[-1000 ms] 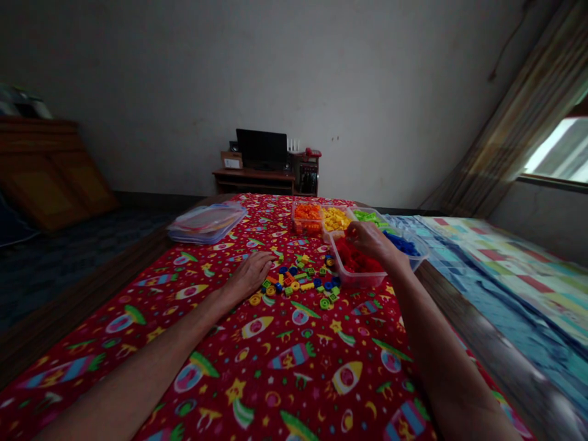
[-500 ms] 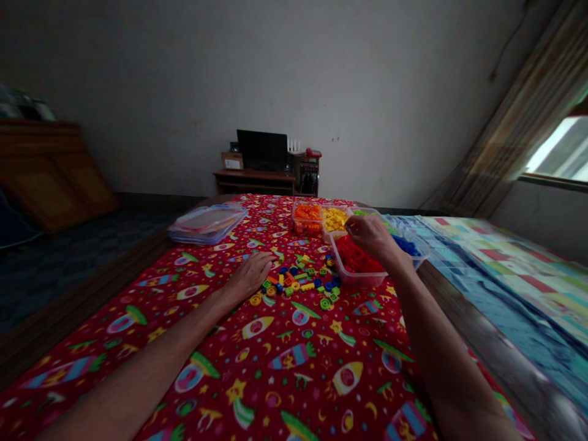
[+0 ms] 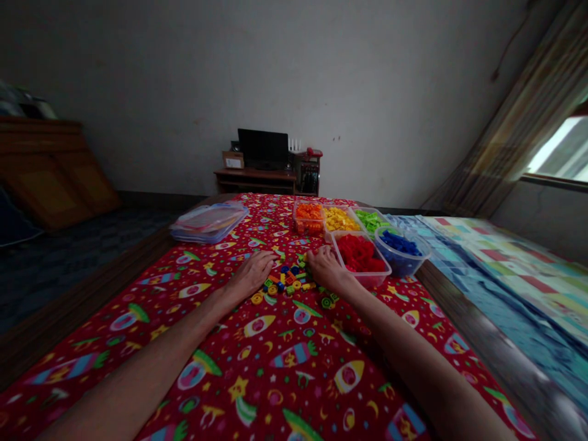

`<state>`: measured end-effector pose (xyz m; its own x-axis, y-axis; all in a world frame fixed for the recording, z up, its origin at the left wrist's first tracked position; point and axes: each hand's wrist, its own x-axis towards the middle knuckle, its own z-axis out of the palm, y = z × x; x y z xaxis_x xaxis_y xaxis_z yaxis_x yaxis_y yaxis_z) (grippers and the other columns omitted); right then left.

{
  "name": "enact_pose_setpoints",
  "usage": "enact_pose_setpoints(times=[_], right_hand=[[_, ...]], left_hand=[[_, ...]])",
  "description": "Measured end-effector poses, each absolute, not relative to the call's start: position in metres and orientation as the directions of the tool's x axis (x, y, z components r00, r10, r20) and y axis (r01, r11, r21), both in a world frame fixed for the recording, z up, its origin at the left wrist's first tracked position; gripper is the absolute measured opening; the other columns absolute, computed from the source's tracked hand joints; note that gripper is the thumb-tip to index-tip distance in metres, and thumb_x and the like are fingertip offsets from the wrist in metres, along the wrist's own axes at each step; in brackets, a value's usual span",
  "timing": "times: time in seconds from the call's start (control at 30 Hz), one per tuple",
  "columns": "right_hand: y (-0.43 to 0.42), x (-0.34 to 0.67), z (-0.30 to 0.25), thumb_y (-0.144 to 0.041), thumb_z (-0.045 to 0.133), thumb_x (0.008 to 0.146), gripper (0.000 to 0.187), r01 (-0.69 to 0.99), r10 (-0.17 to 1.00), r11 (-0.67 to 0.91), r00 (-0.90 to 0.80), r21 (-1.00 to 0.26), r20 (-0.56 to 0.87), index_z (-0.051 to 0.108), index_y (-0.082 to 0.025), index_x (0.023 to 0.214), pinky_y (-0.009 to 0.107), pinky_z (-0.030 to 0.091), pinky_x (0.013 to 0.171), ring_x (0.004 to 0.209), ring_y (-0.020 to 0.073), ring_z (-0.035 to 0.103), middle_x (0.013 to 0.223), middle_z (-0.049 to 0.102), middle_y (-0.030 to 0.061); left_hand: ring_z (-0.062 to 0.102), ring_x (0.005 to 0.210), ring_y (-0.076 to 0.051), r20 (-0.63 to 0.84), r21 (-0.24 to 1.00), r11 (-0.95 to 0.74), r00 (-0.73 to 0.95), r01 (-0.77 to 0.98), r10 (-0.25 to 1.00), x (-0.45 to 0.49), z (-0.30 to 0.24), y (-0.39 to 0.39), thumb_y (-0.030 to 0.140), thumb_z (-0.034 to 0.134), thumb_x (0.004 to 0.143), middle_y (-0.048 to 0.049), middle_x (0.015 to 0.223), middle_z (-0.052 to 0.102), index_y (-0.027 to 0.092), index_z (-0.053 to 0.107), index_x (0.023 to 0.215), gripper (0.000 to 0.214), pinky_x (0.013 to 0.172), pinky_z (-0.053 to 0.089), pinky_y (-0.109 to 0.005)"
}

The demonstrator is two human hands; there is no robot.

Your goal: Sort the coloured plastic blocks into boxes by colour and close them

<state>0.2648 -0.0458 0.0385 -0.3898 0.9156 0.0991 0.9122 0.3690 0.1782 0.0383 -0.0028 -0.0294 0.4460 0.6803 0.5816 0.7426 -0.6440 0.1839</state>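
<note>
A small mixed pile of plastic building blocks and wheel-shaped pieces [image 3: 290,279] lies on the red patterned tablecloth [image 3: 275,334]. At its left edge my left hand [image 3: 252,274] rests low on the cloth, fingers loosely stretched and holding nothing visible. My right hand [image 3: 325,267] is down at the pile's right side, its fingers bent together among the pieces; whatever is between the fingertips is hidden. Just right of that hand stands a clear tub of red pieces [image 3: 358,252]. Behind it are tubs of orange pieces [image 3: 309,214], yellow pieces [image 3: 340,219] and green pieces [image 3: 369,220].
A round tub of blue pieces [image 3: 400,245] stands at the table's right edge. Stacked clear lids [image 3: 210,222] lie at the back left. Beyond the table are a desk with a monitor [image 3: 263,148], a wooden cabinet [image 3: 55,171] and a bed [image 3: 496,263].
My right hand has come down and left from above the tubs to the pile, uncovering the green and blue tubs. My left hand has stayed in place.
</note>
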Motion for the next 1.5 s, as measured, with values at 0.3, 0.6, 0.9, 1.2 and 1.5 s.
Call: enact_pose_setpoints(times=[0.3, 0.6, 0.9, 1.2, 1.5], right_hand=[[-0.046, 0.269, 0.06, -0.004, 0.038, 0.08, 0.044, 0.808, 0.804, 0.587, -0.575, -0.051, 0.152, 0.048, -0.006, 0.124, 0.032, 0.043, 0.085, 0.095, 0.0207, 0.057, 0.103, 0.062, 0.0153], [-0.042, 0.301, 0.097, -0.001, 0.04, 0.073, 0.047, 0.834, 0.802, 0.522, -0.408, -0.18, 0.435, 0.056, -0.012, 0.116, 0.026, 0.04, 0.072, 0.077, 0.0157, 0.051, 0.085, 0.063, 0.0075], [-0.045, 0.301, 0.113, -0.007, 0.04, 0.079, 0.039, 0.857, 0.791, 0.473, -0.312, -0.204, 0.526, 0.061, -0.011, 0.112, 0.024, 0.036, 0.065, 0.067, 0.0146, 0.05, 0.075, 0.063, 0.0066], [-0.05, 0.3, 0.116, -0.006, 0.043, 0.078, 0.029, 0.865, 0.811, 0.463, -0.325, -0.193, 0.487, 0.064, -0.012, 0.096, 0.025, 0.039, 0.07, 0.078, 0.0161, 0.054, 0.082, 0.064, 0.0082], [-0.032, 0.299, 0.074, 0.0, 0.042, 0.082, 0.026, 0.854, 0.834, 0.521, -0.504, -0.019, 0.225, 0.061, -0.008, 0.097, 0.025, 0.042, 0.08, 0.088, 0.0153, 0.056, 0.097, 0.063, 0.0119]], left_hand=[[0.059, 0.104, -0.021, 0.601, 0.182, -0.682, 0.469, 0.709, 0.648, 0.039, -0.029, -0.005, 0.033, 0.032, 0.093, -0.0115, 0.109, 0.065, 0.015, 0.062, 0.106, 0.037, 0.094, 0.048, -0.04], [0.059, 0.105, -0.021, 0.648, 0.312, -0.662, 0.357, 0.682, 0.672, 0.062, 0.001, -0.019, 0.03, 0.03, 0.094, -0.0091, 0.109, 0.065, 0.018, 0.059, 0.11, 0.036, 0.094, 0.048, -0.041], [0.048, 0.117, -0.024, 0.409, -0.041, -0.912, 0.84, 0.408, 0.357, 0.17, 0.016, -0.081, 0.039, 0.049, 0.089, -0.0072, 0.118, 0.059, 0.023, 0.061, 0.107, 0.027, 0.105, 0.034, -0.043], [0.054, 0.105, -0.023, 0.371, -0.097, -0.819, 0.784, 0.565, 0.497, 0.15, 0.001, -0.057, 0.024, 0.045, 0.09, -0.0074, 0.105, 0.062, 0.018, 0.061, 0.103, 0.022, 0.105, 0.031, -0.045], [0.061, 0.093, -0.018, 0.493, 0.223, -0.739, 0.581, 0.635, 0.648, 0.097, 0.01, -0.032, 0.026, 0.043, 0.09, -0.0064, 0.098, 0.066, 0.019, 0.063, 0.097, 0.023, 0.085, 0.048, -0.032]])
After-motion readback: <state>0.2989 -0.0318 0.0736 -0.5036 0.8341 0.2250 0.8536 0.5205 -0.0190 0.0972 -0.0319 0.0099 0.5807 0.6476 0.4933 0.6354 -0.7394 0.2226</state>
